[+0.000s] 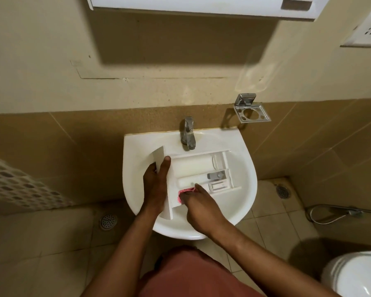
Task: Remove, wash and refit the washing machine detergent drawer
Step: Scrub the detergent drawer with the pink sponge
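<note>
The white detergent drawer [198, 170] lies inside the sink [245, 189], under the tap [188, 133], compartments facing up. Its long axis runs left to right, front panel at the left. The left hand [156, 179] is closed around that panel end. The right hand [198, 205] pinches a pink sponge [185, 192] against the drawer's near compartment.

Beige wall [51, 50], tan tiles [51, 133], floor drain [108, 221]

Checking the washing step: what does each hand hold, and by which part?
Left hand grips the detergent drawer by its front panel end. Right hand presses a pink cloth, bunched under its fingers, into the drawer.
</note>
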